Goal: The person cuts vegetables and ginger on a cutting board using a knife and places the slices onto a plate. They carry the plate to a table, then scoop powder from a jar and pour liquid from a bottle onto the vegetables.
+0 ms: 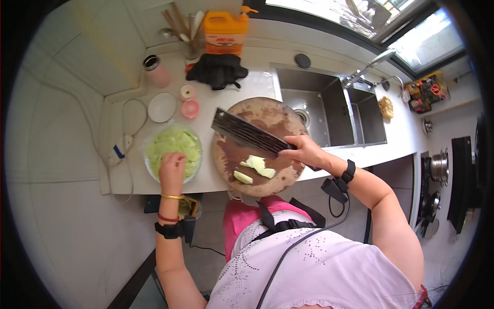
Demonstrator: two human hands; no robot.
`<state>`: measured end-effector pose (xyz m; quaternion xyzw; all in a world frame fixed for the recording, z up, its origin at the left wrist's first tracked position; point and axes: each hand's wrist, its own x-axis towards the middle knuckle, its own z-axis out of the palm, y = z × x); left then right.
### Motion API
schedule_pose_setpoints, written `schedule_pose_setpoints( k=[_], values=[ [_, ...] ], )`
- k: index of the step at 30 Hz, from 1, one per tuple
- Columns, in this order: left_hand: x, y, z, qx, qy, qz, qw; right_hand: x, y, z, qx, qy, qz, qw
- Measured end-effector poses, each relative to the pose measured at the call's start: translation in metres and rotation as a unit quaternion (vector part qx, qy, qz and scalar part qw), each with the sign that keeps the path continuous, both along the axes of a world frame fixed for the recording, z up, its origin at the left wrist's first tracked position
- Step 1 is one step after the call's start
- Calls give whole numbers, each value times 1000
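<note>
My right hand (pixel 304 150) is wrapped round the handle of a dark cleaver (pixel 249 132), its broad blade slanting up to the left above the round wooden chopping board (pixel 231 149). Several pale green vegetable pieces (pixel 259 166) lie on the near part of the board, below the blade. Over at the left, my left hand (pixel 172 167) is at the bowl (pixel 200 169) of pale green vegetable slices (pixel 174 143), fingers curled together over them. Whatever those fingers pinch, if anything, is hidden.
A double steel sink (pixel 329 110) with a tap (pixel 368 67) adjoins the board on the right. Behind stand an orange jug (pixel 224 36), a black cloth (pixel 217 71), a pink bottle (pixel 157 72) and a white bowl (pixel 162 107). A power strip (pixel 120 149) with a cable lies left.
</note>
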<state>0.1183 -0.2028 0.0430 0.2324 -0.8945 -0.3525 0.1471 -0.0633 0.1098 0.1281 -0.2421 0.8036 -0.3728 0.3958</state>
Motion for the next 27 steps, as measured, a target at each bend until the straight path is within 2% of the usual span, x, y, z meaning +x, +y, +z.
schedule_pose_setpoints(
  k=[1,3,5,7,9,11,13,15,20,23,25,27],
  values=[
    [-8,18,0,9,12,-64,998,-2,20,-6,1,-105,-50,993],
    [-26,58,1,-2,20,-183,983,-1,60,-20,-15,-150,-77,985],
    [-43,87,-11,-49,-2,-255,966,7,90,-26,-34,-199,-105,974],
    [-59,107,-8,-90,-26,-288,953,19,119,-27,13,-256,-175,951],
    [-72,121,-12,-128,-47,-321,937,31,147,-41,5,-302,-199,932],
    [-81,125,-26,-218,-88,-380,895,43,164,-56,-8,-323,-210,923],
    [-87,129,-33,-232,-99,-391,885,54,177,-73,-30,-344,-221,912],
    [-91,131,-37,-182,-194,-384,884,62,185,-87,-47,-362,-221,904],
    [-90,130,-39,-135,-192,-366,900,75,191,-114,-73,-419,-229,876],
    [-88,131,-42,-71,-218,-334,914,79,192,-121,-86,-447,-220,863],
    [-87,133,-35,23,-265,-311,912,82,192,-123,-85,-463,-217,855],
    [-85,139,-26,30,-228,-318,920,84,191,-125,-89,-464,-199,858]
  ],
)
